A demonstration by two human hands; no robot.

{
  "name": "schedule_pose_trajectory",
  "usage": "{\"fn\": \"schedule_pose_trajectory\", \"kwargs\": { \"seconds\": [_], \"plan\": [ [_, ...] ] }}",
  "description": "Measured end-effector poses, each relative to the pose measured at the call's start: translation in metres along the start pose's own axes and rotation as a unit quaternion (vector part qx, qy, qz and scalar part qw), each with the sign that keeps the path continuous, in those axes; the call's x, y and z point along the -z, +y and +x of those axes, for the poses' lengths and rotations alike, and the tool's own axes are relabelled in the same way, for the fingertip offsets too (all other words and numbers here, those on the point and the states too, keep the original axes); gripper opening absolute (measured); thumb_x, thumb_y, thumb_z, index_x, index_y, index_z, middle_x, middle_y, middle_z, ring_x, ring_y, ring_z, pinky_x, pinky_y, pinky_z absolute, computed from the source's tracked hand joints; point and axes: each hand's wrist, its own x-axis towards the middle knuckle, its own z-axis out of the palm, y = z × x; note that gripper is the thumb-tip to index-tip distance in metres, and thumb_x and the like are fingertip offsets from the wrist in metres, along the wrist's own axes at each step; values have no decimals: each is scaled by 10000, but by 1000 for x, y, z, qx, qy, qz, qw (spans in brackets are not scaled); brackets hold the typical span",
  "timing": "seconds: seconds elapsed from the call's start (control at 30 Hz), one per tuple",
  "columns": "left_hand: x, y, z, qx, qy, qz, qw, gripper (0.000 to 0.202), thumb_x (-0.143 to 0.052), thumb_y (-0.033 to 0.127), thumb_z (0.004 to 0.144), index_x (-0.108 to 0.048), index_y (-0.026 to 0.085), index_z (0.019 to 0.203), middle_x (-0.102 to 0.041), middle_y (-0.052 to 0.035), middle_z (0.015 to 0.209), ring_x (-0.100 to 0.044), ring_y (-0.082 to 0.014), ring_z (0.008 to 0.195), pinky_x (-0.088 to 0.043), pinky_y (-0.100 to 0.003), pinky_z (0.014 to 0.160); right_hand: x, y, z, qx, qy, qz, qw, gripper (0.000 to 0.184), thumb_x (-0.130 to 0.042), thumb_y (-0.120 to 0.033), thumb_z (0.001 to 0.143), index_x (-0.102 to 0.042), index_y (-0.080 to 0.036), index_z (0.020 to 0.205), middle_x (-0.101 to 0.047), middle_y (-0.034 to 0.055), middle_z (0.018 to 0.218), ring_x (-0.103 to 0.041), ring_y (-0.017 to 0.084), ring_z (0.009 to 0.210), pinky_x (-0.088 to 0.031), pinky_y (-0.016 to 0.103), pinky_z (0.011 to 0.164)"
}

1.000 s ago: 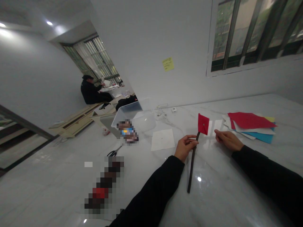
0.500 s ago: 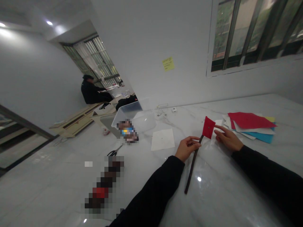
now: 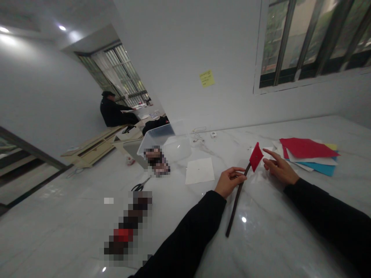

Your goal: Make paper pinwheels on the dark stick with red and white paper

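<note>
— Over our white marbled table [image 3: 174,200], where's best to grip?
— Thin dark stick [image 3: 235,204], as our left hand [image 3: 228,182] pinches; its red paper square [image 3: 256,157] likely creases easily. Our right hand [image 3: 279,169], empty, points beside.

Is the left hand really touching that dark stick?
Touching: the head view shows the left hand pinching the stick near its upper end, just below the red square.
</note>
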Motion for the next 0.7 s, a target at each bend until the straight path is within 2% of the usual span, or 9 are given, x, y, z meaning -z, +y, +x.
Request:
{"fn": "schedule_pose_trajectory", "kwargs": {
  "seconds": [0.1,0.2,0.3,0.47,0.5,0.53,0.6,0.63,0.7],
  "plan": [
    [0,-1,0,-2,-9,2,1000,515,-862,411,635,-709,148,1050,-717,-74,854,-631,-154,754,-457,-294,741,1,6,4,-8,-9,10,1000,738,-545,-663,862,-482,-210,1441,-553,-19,670,-425,121,516,-343,248,474],
    [0,-1,1,-1,-6,-3,1000,513,-863,405,632,-709,149,1049,-714,-66,850,-624,-145,735,-450,-289,735,2,13,7,-21,3,-13,1000,678,-532,-690,854,-625,-167,1276,-586,9,691,-474,131,546,-373,259,493],
    [0,0,0,0,-2,-16,1000,505,-864,395,634,-706,143,1042,-713,-64,842,-614,-136,719,-446,-285,730,3,15,8,-32,1,-55,998,650,-514,-706,853,-698,-146,1128,-604,24,682,-488,133,543,-370,267,496],
    [0,1,0,-1,-4,-18,1000,498,-861,388,640,-706,138,1042,-710,-68,825,-598,-130,709,-437,-277,712,4,9,5,-46,15,-2,999,688,-518,-709,851,-637,-160,1249,-588,7,652,-464,134,520,-349,277,487],
    [0,0,0,-3,0,-16,1000,496,-858,387,643,-706,139,1043,-710,-68,825,-594,-128,705,-437,-277,712,5,7,4,-51,-4,3,999,667,-487,-720,861,-678,-157,1163,-566,1,619,-445,129,504,-339,278,485],
    [1,0,0,-7,7,-18,1000,491,-855,384,648,-705,139,1046,-710,-67,828,-590,-125,700,-437,-277,713,6,6,4,-55,-35,-5,998,659,-439,-734,874,-724,-154,999,-534,-3,572,-422,123,486,-328,280,485],
    [1,-2,1,-16,31,-28,999,476,-847,371,659,-702,143,1051,-709,-61,833,-582,-116,693,-437,-273,717,8,4,4,-56,-106,-45,992,720,-347,-757,891,-662,-171,616,-454,-7,484,-385,114,462,-314,286,493],
    [2,-3,1,-18,45,-35,998,470,-844,363,662,-700,146,1053,-708,-57,833,-581,-113,692,-436,-270,719,8,4,5,-52,-125,-65,989,743,-327,-764,892,-582,-183,505,-428,-6,458,-380,113,458,-312,289,501],
    [2,-4,2,-14,61,-47,997,466,-843,351,660,-697,149,1055,-708,-53,831,-582,-113,695,-435,-266,715,8,5,6,-42,-116,-81,989,738,-333,-771,883,-511,-195,456,-436,-3,456,-396,119,468,-318,292,517]
  ]
}}
